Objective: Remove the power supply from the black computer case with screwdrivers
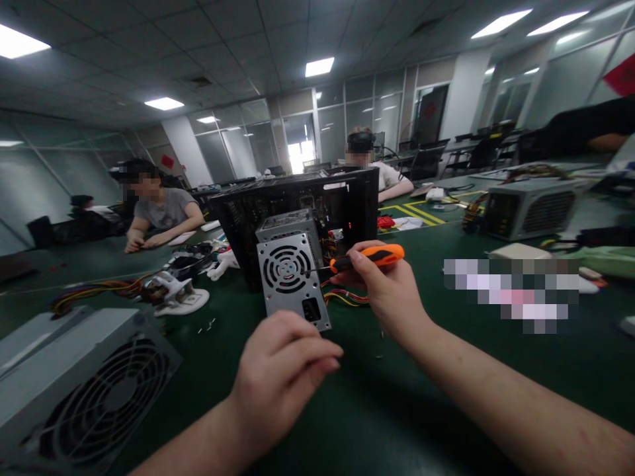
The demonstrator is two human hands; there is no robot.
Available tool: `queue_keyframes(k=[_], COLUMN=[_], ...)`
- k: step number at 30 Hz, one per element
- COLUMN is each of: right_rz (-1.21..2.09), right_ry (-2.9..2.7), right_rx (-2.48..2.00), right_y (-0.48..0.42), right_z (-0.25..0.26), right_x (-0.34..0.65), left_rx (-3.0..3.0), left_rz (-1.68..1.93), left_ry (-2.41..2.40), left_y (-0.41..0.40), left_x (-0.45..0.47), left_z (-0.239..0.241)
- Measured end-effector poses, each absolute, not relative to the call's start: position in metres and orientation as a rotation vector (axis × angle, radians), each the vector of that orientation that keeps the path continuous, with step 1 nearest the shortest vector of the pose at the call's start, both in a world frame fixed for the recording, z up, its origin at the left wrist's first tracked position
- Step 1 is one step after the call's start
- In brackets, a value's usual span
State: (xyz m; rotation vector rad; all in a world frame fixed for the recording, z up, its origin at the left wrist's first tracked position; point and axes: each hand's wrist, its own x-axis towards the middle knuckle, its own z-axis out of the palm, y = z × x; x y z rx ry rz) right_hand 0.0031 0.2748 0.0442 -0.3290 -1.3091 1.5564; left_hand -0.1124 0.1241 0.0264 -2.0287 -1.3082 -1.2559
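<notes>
My right hand [387, 291] is closed around an orange-handled screwdriver [370, 256], whose shaft points left at the fan side of a grey power supply unit [290, 277]. That unit stands on the green table in front of a black computer case [297, 205], with coloured wires [344, 296] trailing from its right side. My left hand [278, 377] hovers just below the unit's lower edge with its fingers curled together, and I cannot make out anything between them.
A second power supply with a large fan [79, 390] lies at the near left, and a third [526, 208] stands at the far right. Small screws [206, 325] and a wire bundle [94, 291] lie on the table. Two people sit behind the case.
</notes>
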Motion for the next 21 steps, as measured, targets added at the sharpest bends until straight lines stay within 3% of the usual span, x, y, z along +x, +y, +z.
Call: queue_keyframes(k=[9, 21], right_rz=[1.54, 1.516], right_ry=[-1.346, -1.384], right_rx=[-0.32, -0.306], right_y=[0.277, 0.275], right_z=[0.044, 0.046], right_x=[0.005, 0.006], left_rx=[-1.643, -1.64], left_rz=[-0.925, -0.966], left_ry=[-1.476, -1.508], left_y=[0.152, 0.16], left_x=[-0.15, -0.156], left_z=[0.048, 0.037])
